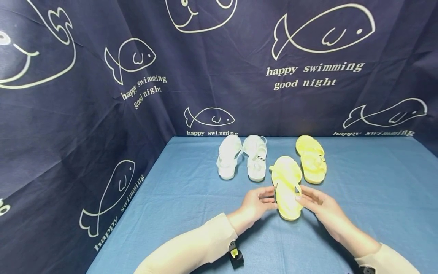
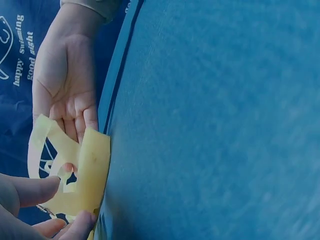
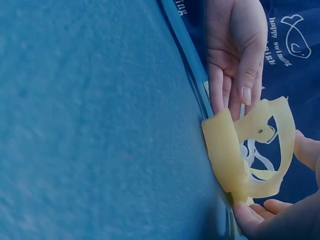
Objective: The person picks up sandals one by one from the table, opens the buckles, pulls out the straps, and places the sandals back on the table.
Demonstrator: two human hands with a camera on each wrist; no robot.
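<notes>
A yellow sandal (image 1: 288,179) lies between the two hands, its rounded end towards the person. My left hand (image 1: 252,208) holds its left side, and my right hand (image 1: 323,210) holds its right side with the thumb by the strap. The left wrist view shows the left fingers (image 2: 82,225) against the sole's edge and the thumb beside the straps. In the right wrist view, the right fingertips (image 3: 244,215) touch the sole's low edge. Just behind to the right lies a second yellow sandal (image 1: 311,161). Whether the held sandal touches the table is hard to tell.
Two pale whitish-green sandals (image 1: 228,158) lie side by side at the back, left of the yellow ones. A blue cloth covers the table (image 1: 191,205). Dark blue curtains (image 1: 219,76) with fish prints stand behind and at the left.
</notes>
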